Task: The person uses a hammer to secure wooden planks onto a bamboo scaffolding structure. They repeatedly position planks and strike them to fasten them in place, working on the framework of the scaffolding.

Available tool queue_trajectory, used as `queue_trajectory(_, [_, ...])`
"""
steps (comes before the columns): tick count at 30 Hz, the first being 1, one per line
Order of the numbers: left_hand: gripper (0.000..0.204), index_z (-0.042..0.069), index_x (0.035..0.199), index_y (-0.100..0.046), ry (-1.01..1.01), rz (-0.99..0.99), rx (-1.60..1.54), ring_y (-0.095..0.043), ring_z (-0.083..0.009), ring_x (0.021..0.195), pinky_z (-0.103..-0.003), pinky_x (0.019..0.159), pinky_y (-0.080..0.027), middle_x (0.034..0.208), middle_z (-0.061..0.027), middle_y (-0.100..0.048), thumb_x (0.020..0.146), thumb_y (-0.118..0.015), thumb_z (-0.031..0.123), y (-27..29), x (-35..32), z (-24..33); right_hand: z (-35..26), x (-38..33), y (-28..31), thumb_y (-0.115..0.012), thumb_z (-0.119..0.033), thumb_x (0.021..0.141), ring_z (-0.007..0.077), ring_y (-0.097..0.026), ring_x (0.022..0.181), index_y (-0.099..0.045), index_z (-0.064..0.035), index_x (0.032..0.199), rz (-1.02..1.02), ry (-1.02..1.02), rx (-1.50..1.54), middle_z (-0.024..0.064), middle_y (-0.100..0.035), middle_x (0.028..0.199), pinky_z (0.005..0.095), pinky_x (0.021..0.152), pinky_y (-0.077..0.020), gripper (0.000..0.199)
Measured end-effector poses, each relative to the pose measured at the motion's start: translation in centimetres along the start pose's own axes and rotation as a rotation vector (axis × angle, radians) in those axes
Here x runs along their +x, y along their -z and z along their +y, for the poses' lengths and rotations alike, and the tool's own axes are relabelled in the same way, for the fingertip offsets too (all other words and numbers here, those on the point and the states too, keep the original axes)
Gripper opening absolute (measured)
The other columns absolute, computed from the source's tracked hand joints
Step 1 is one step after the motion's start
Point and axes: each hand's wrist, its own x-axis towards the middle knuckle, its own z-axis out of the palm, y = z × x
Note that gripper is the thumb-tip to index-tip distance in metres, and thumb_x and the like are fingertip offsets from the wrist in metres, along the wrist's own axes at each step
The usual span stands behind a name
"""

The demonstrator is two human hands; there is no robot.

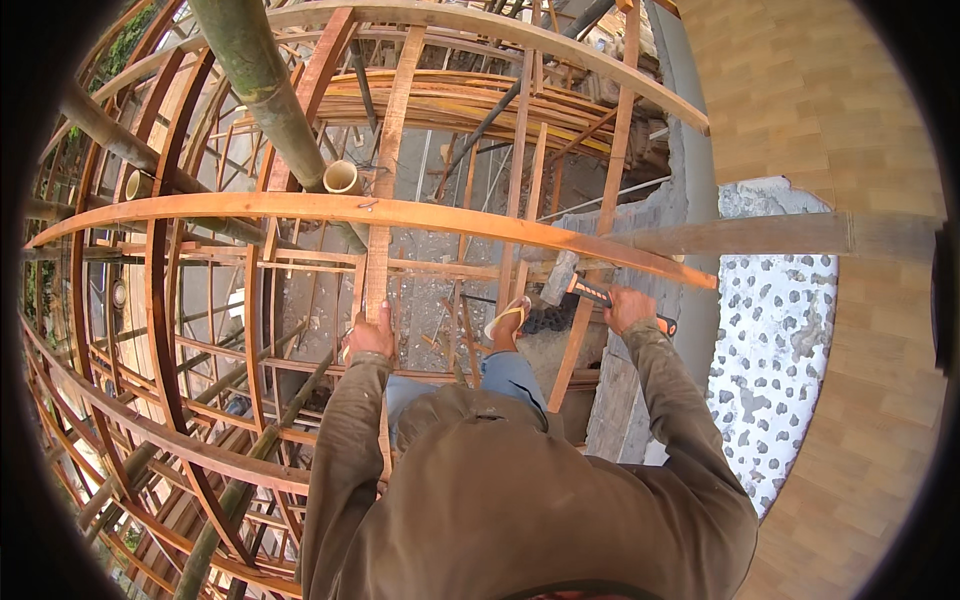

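In my right hand (630, 309) is a hammer (588, 290), its handle black and orange. The fingers are wrapped round the handle, and the blocky grey head points left. My left hand (370, 336) is closed on an upright-running wooden batten (378, 262), thumb lying along its face. A long reddish wooden beam (450, 215) crosses that batten ahead of both hands. Where the two pieces meet, a small nail or nail head (369, 207) shows. Below, between my arms, is a foot in a flip-flop (508, 318).
Thick bamboo poles (265, 90) slope through the wooden framework on the left. Far below lies a debris-strewn floor (425, 315). Long planks (450, 100) are stacked at the back. To the right stand a concrete edge (690, 130), a white dark-spotted panel (770, 350) and a tan tiled surface (810, 110).
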Motion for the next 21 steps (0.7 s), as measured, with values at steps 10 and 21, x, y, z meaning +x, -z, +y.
queue_trajectory(10, [0.078, -0.003, 0.114, -0.068, -0.035, 0.025, 0.068, -0.065, -0.0534, 0.104, -0.058, 0.09, -0.05, 0.103, -0.0353, -0.068, 0.092, -0.053, 0.071, -0.3, 0.5, -0.4, -0.4, -2.4, -0.6, -0.073, -0.03, 0.082, 0.0333, -0.072, 0.078, -0.071, -0.0126, 0.087, -0.223, 0.545, -0.281, 0.0098, -0.072, 0.085, 0.0488, 0.066, -0.0545, 0.019])
queue_trajectory(21, [0.079, -0.002, 0.118, -0.066, 0.0, -0.023, -0.025, -0.064, -0.0532, 0.106, -0.057, 0.092, -0.049, 0.105, -0.0356, -0.068, 0.092, -0.052, 0.071, 0.3, -0.2, 0.1, -1.6, -4.6, -0.6, -0.076, -0.025, 0.077, 0.0334, -0.071, 0.079, -0.067, -0.0126, 0.096, -0.267, 0.579, -0.144, 0.0098, -0.071, 0.086, 0.0483, 0.066, -0.054, 0.024])
